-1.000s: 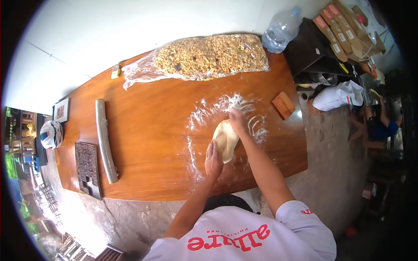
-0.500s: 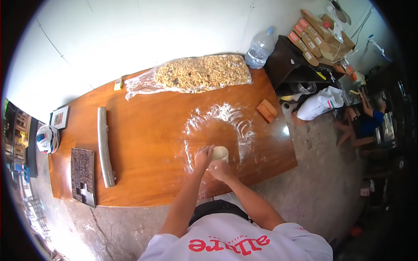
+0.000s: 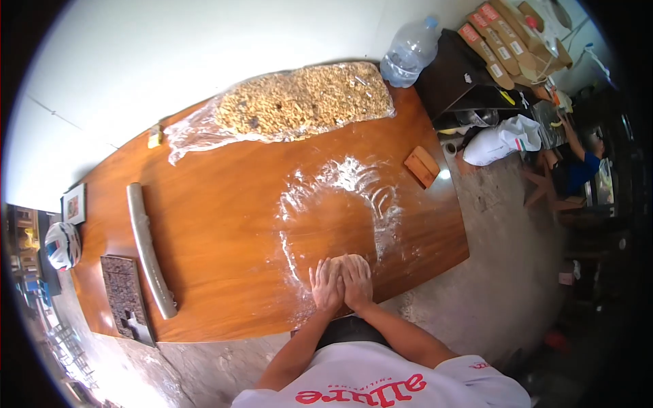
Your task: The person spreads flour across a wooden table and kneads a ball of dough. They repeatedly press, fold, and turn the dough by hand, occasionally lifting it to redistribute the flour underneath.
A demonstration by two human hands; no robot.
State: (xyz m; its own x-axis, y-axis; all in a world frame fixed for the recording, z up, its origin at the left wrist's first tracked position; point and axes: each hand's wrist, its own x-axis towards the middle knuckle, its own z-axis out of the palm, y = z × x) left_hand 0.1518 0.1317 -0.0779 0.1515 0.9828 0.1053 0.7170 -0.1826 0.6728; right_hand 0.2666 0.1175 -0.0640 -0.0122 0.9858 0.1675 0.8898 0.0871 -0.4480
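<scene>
Near the front edge of the wooden table (image 3: 224,204), a piece of pale dough (image 3: 364,260) lies mostly hidden under both hands. My left hand (image 3: 327,284) presses on its left part, fingers stretched out and a little apart. Beside it, touching it, my right hand (image 3: 356,280) lies over the dough with its fingers extended forward. Both palms face down, and neither hand is wrapped round the dough. An arc of white flour (image 3: 350,175) spreads on the tabletop beyond and around the hands.
A plastic bag of brown crumbly food (image 3: 299,102) and a water bottle (image 3: 410,53) stand along the back. A wooden block (image 3: 422,166) lies right. At left are a wrapped roll (image 3: 148,248), a dark tray (image 3: 122,292) and a helmet (image 3: 62,245). A person (image 3: 581,170) is far right.
Both hands have come side by side and flattened over the dough, which showed more between them before. The left hand's fingers have opened out. The camera view has shifted and tilted.
</scene>
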